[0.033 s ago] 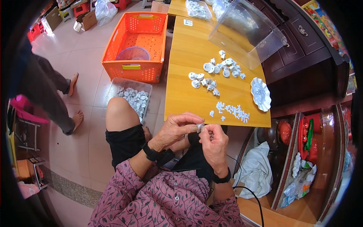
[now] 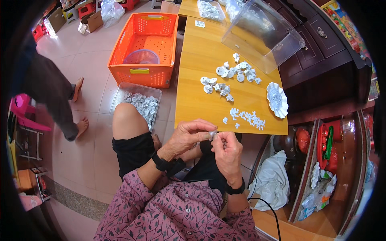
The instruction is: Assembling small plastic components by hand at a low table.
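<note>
Between the fingertips of both hands, just off the table's near edge, is a small white plastic part [image 2: 212,135]. My left hand [image 2: 188,137] pinches it from the left with thumb and forefinger. From the right, the thumb and forefinger of my right hand [image 2: 227,154] close on the same part, its other fingers curled in. On the wooden table [image 2: 197,110] beyond lie tiny white pieces [image 2: 251,118] in a loose heap. Farther back sit round-headed white plastic parts [image 2: 241,72] in two clusters. A scalloped white dish [image 2: 277,100] at the right edge holds small clear pieces.
A clear bin of white parts [image 2: 140,105] stands on the floor by my left knee, before an orange crate [image 2: 140,71]. A clear plastic box [image 2: 261,36] lies at the table's back. Another person's leg [image 2: 56,90] is at left. Open shelves [image 2: 313,172] are at right.
The other person's trouser leg at the left has shifted slightly, showing more of the pink stool. My hands and the part in them look unchanged.
</note>
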`<action>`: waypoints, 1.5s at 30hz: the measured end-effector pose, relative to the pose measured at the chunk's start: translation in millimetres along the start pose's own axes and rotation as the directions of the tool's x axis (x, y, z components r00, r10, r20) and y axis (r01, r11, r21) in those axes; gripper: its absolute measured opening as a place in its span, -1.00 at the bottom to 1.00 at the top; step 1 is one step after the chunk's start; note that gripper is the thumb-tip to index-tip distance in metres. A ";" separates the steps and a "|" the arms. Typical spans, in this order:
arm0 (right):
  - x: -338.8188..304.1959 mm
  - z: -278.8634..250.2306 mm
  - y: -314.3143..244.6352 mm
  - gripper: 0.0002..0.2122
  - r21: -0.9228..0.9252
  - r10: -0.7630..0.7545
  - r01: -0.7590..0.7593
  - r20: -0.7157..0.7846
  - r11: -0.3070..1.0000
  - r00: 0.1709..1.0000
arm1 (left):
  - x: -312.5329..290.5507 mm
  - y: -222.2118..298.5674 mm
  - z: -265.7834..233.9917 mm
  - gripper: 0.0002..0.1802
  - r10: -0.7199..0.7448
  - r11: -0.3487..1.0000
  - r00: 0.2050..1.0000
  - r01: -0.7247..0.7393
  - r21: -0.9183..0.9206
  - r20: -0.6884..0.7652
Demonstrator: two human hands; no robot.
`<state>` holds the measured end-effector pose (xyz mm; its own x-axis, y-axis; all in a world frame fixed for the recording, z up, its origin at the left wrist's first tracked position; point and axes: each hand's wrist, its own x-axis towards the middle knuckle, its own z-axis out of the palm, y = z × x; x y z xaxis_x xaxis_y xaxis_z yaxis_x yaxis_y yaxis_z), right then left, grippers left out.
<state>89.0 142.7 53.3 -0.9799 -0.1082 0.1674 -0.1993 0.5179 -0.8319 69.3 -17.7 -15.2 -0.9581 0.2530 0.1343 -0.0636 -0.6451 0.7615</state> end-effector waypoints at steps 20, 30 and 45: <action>2.4 12.9 -0.5 -0.88 0.376 0.185 -0.235 0.165 0.896 0.969 | -9.0 18.3 -13.4 -0.78 -0.002 0.993 0.998 0.009 0.114 -0.058; 6.4 -5.9 58.8 -0.94 -0.186 -0.158 0.129 -0.152 0.974 0.976 | -29.4 39.2 -96.1 -0.77 0.276 0.926 0.683 -0.001 0.377 -0.677; 42.1 -22.6 89.6 -0.93 -0.612 -0.350 0.180 -0.170 0.770 0.921 | 44.3 32.4 -20.7 -0.77 0.596 0.395 0.752 0.031 0.918 -0.282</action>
<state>29.8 203.7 -2.2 -0.8333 -0.1367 0.5356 -0.3318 0.8987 -0.2869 19.0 -42.3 2.3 -0.8368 -0.3980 0.3760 0.2012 0.4153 0.8872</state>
